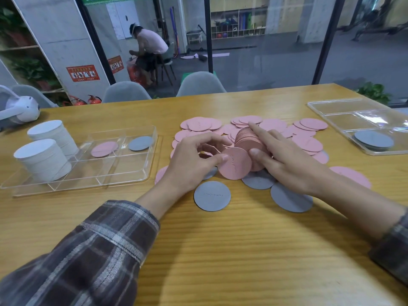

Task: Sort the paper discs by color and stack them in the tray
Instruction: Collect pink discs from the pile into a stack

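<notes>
A stack of pink discs [237, 164] lies on its side at the middle of the table. My left hand [194, 160] pinches its near end with thumb and curled fingers. My right hand [284, 160] grips the stack from the right, index finger stretched along its top. Loose pink discs [313, 124] are spread behind the stack. Grey discs [212, 196] lie in front. The clear divided tray [114, 181] at the left holds two white stacks [44, 161], one pink disc [104, 149] and one grey disc [140, 143].
A second clear tray [344, 106] at the far right holds a low grey stack [373, 140]. A white headset [21, 110] lies at the far left. Grey chairs [199, 85] stand behind the table. A person sits beyond the glass wall.
</notes>
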`<state>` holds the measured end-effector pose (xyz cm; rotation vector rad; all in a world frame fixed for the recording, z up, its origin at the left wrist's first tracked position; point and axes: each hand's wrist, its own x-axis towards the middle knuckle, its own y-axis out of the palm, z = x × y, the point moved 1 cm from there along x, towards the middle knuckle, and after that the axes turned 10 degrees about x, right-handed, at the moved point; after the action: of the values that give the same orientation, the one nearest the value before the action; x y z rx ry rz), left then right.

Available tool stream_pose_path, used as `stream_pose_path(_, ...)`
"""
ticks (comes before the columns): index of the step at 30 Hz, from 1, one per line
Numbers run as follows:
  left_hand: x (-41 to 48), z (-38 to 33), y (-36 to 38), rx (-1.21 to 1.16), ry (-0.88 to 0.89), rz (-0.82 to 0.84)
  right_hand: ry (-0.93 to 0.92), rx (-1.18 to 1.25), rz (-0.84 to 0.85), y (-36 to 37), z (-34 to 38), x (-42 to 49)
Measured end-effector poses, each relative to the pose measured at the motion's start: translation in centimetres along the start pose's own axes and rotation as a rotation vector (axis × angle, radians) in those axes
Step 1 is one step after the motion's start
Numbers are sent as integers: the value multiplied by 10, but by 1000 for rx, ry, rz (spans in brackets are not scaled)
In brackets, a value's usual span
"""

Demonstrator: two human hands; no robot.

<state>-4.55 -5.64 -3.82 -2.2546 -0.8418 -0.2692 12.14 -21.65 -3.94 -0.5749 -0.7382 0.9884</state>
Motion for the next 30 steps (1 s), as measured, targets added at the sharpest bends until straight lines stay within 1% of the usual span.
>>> stream_pose_path(4, -2, -4, 9, 1, 37, -75, 3, 69, 41, 8, 4, -2)
stream_pose_path(8, -2, -3, 11, 4, 34, -119, 16, 100, 33, 8, 6, -3)
stream_pose_path(11, -3, -5, 12, -9, 46, -112, 11, 79, 36, 8, 11, -5)
stream_pose_path(16, -5, -9, 15, 6, 67, -108, -9, -25, 46, 11, 12, -6)
stream_pose_path(20, -4, -10, 15, 39, 88, -132, -17, -16, 43, 11, 10, -7)
stream_pose_path(23, 1, 2, 8, 216, 74, -144, -9, -33, 8, 6, 9, -5)
stream_pose_path(26, 4, 24, 5, 465, 30, -4, 33, -107, -18, 2, 3, -3)
stream_pose_path(28, 3, 30, 5, 542, -2, 83, 34, -138, -22, 2, 0, -3)
stream_pose_path(30, 2, 27, 6, 587, -11, 119, 32, -162, -16, 2, -1, -3)
